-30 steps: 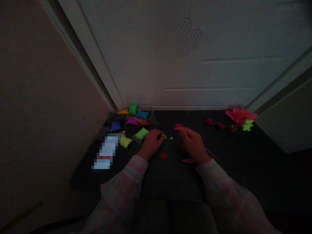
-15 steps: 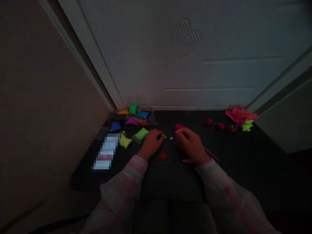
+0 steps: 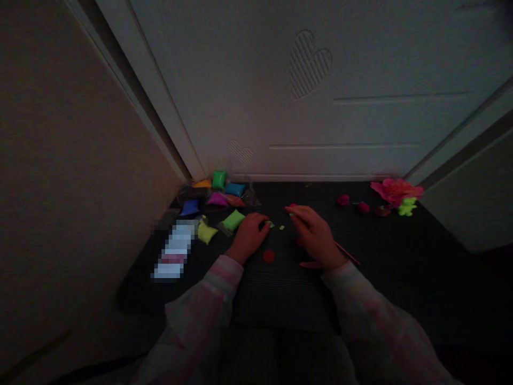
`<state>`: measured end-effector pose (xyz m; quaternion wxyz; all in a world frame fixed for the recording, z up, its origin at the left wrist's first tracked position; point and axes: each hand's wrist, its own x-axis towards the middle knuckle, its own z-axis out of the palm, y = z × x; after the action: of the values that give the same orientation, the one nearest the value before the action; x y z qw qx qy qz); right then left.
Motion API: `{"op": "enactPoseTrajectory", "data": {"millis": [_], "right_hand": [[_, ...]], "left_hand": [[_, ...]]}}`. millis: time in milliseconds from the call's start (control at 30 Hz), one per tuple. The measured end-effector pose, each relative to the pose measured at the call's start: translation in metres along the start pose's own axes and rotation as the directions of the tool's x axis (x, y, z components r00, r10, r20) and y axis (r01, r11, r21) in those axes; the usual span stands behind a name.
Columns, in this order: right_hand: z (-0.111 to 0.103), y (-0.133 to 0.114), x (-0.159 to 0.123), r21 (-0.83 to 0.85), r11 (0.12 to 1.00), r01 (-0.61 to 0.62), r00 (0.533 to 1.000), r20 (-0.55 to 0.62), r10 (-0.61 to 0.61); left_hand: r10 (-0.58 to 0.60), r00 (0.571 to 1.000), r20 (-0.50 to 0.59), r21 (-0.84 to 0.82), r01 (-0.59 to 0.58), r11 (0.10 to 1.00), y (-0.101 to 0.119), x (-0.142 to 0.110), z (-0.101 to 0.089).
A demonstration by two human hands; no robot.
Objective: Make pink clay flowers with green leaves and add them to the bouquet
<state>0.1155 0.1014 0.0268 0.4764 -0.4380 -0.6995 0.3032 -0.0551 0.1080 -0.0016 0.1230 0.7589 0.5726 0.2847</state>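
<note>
Moved since half a second ago: my right hand (image 3: pixel 316 235); fingertips are sitting slightly farther forward, a green bit (image 3: pixel 290 214) is now showing between them, and more of the dark pink lump (image 3: pixel 293 205) behind is being covered.
Yellow packet (image 3: pixel 207 233): lying on the dark tabletop (image 3: pixel 280 299), apart from my fingers.
Green packet (image 3: pixel 233 220): lying just beside my left hand (image 3: pixel 250 235), looking soft, pillow-like.
Left hand: curling low, thumb and index coming to the edge of a green scrap (image 3: pixel 270 224); can't make out whether I'm gripping or only steadying it.
Red disc (image 3: pixel 269 256): lying nearer me, untouched.
Green scrap: poking out past my left fingertips. Judging it as soft clay: light, probably tearing if pulled, so edge hold, low pressure.
Yellow-green pellet (image 3: pixel 281 228): lying loose between my hands, touching neither. Probably light, slightly tacky; best taken by its sides with two tips.
Green bit: mostly hiding in my right fingertips. Likely near weightless, denting under a hard squeeze, maybe sticking to skin; best held by one end.
Right hand: pinching the green bit, thumb against index.
Pink tool (image 3: pixel 310 264): lying by my right wrist, partly covered.
</note>
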Motion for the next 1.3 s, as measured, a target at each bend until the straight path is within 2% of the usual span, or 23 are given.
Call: {"op": "enactPoseTrajectory", "data": {"millis": [267, 500, 767, 933, 1133, 1300], "right_hand": [[0.0021, 0.0032, -0.0033, 0.029, 0.997, -0.066, 0.997, -0.043, 0.068], [0.0025, -0.0003, -0.0027, 0.063, 0.994, -0.086, 0.996, -0.019, 0.087], [-0.0023, -0.0062, -0.003, 0.019, 0.992, -0.128, 0.991, -0.027, 0.128], [0.0003, -0.0015, -0.0033, 0.017, 0.993, -0.114, 0.992, -0.045, 0.115], [0.0022, 0.0018, -0.0012, -0.002, 0.999, -0.044, 0.999, -0.008, 0.044], [0.001, 0.0, -0.003, -0.03, 0.998, -0.062, 0.998, 0.008, 0.062]], "left_hand": [[-0.001, 1.0, 0.004, 0.003, 0.001, 1.0, -0.0007, 0.0004, 0.0002], [-0.002, 1.0, 0.009, 0.006, 0.002, 1.0, -0.0003, 0.0006, 0.0004], [-0.007, 1.0, 0.01, 0.006, 0.007, 1.0, -0.0009, 0.0007, 0.0011], [-0.011, 1.0, 0.013, 0.005, 0.01, 1.0, -0.0002, 0.0004, 0.0005], [-0.009, 1.0, 0.017, 0.001, 0.009, 1.0, 0.0015, 0.0001, -0.0012], [-0.017, 1.0, 0.023, -0.008, 0.017, 1.0, 0.0019, 0.0002, -0.0014]]}}
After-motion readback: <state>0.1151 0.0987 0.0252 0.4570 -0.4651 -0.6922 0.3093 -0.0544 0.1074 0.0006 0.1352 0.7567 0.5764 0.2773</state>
